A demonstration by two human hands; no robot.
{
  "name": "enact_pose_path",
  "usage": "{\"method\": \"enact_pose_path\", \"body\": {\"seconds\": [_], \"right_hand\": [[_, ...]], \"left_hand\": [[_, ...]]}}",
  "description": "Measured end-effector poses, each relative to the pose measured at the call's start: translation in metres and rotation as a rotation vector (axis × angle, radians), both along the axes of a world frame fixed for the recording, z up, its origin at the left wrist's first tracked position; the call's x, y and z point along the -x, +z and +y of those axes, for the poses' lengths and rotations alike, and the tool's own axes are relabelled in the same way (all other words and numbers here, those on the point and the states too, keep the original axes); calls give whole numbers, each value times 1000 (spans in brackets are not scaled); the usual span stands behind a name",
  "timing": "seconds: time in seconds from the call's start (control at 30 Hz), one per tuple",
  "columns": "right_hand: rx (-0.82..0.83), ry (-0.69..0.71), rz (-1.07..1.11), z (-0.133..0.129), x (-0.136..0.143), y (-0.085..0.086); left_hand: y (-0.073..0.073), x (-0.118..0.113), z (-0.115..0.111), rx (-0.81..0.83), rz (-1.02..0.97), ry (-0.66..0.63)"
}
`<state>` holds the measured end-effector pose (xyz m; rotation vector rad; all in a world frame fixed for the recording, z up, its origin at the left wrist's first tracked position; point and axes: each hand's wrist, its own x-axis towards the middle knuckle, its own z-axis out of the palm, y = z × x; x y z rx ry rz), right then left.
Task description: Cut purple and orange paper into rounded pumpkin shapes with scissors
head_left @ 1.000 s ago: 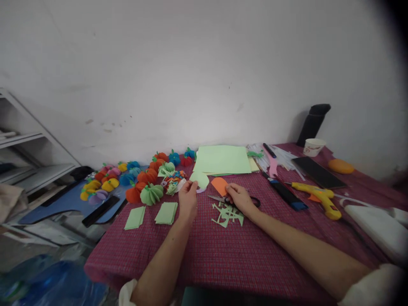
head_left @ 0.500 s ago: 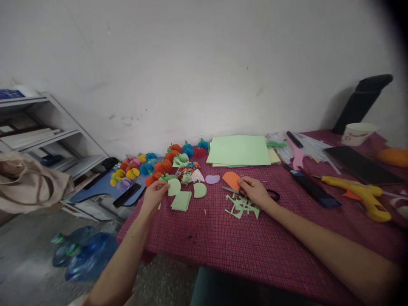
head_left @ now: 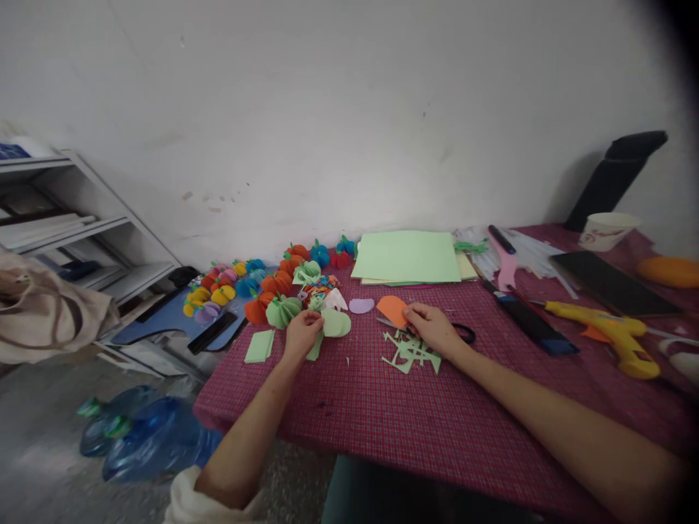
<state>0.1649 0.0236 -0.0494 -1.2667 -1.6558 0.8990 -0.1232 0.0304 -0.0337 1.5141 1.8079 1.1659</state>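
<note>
My left hand [head_left: 303, 334] pinches the edge of a rounded light green paper piece [head_left: 330, 322], which overlaps another such piece on the table. Part of a light green paper stack [head_left: 314, 351] shows beside that hand, partly covered. Another stack of light green squares [head_left: 259, 346] lies further left, near a green folded-paper pumpkin [head_left: 282, 311]. My right hand [head_left: 432, 326] holds an orange rounded paper piece [head_left: 391, 310] between thumb and fingers. Below it lie scissors [head_left: 466, 332], mostly hidden, and light green paper offcuts [head_left: 411, 355]. A purple paper piece [head_left: 361, 306] rests between the hands.
Several paper pumpkins [head_left: 277, 282] stand at the back left. Large green sheets [head_left: 407, 256] lie against the wall. On the right are a yellow glue gun [head_left: 606, 327], a cutter [head_left: 532, 320], a dark phone-like slab [head_left: 611, 280] and a paper cup [head_left: 607, 231]. Water bottles [head_left: 158, 437] are on the floor.
My left hand has moved right with the green piece, bringing it over the other rounded piece. The green pumpkin and left stack now show uncovered. My right hand keeps the orange piece.
</note>
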Motion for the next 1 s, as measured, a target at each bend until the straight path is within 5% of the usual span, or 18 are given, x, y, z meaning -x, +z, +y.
{"method": "enact_pose_path", "body": {"seconds": [0.63, 0.83, 0.93, 1.0], "right_hand": [[-48, -13, -64, 0, 0, 0], [-176, -44, -138, -12, 3, 14], [-333, 53, -275, -30, 14, 23], [-293, 182, -311, -43, 25, 24]], "left_hand": [[0, -22, -3, 36, 546, 40], [11, -35, -14, -193, 752, 93], [22, -45, -17, -261, 719, 113], [29, -52, -16, -301, 649, 43]]}}
